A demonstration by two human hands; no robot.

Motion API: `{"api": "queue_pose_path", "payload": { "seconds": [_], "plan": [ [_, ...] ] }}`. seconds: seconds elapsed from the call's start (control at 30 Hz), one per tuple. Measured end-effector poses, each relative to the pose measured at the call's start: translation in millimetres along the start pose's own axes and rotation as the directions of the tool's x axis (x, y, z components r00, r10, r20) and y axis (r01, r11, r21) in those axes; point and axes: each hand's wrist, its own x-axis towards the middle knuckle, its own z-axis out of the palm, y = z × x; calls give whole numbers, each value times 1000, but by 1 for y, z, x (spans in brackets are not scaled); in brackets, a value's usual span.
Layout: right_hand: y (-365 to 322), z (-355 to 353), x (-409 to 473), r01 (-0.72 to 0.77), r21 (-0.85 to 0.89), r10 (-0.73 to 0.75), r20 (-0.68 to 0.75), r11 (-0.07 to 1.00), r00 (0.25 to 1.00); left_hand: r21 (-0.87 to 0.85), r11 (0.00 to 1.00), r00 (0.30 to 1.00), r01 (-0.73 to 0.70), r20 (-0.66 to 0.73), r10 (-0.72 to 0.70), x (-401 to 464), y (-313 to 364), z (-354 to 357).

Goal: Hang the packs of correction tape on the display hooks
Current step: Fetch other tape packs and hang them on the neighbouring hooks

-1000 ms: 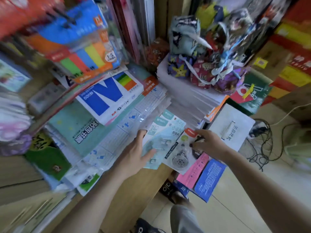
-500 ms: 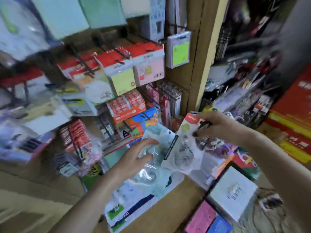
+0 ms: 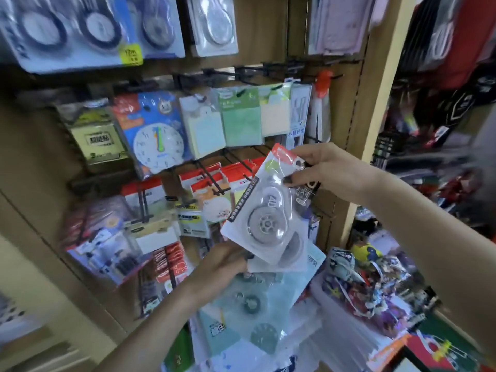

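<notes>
Now your right hand [image 3: 326,170] pinches the pack [image 3: 264,210] by its top; your left hand [image 3: 222,264] grips its bottom. Next, I'd judge, thread its hole onto a free hook [image 3: 228,73].

free: bare black hooks [image 3: 241,73] top centre | blocked: hanging note packs [image 3: 239,116] beneath

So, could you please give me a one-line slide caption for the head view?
Both hands, right hand and left hand, hold a correction tape pack before the display hooks.

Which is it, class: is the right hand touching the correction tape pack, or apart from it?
Touching. The head view shows the right hand pinching the top corner of the correction tape pack.
</notes>
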Motion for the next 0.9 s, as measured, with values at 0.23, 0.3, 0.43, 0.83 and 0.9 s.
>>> {"api": "queue_pose_path", "payload": {
  "seconds": [0.23,0.3,0.43,0.83,0.9],
  "plan": [
    [-22,0,20,-94,143,109,-102,985,989,-70,995,993,-70,-97,63,6,-2,-19],
    [-24,2,21,-76,129,91,-109,989,990,-99,993,992,-64,-113,53,-6,15,-8],
    [-33,12,21,-60,93,66,-57,994,996,-101,991,981,-84,-185,65,-17,21,6],
    [-50,10,28,-105,-80,116,136,991,984,-136,983,954,-123,-287,80,-19,38,-6],
    [-52,9,31,-103,-98,118,153,990,981,-147,978,955,-147,-278,102,-20,40,-6]
  ]
}}
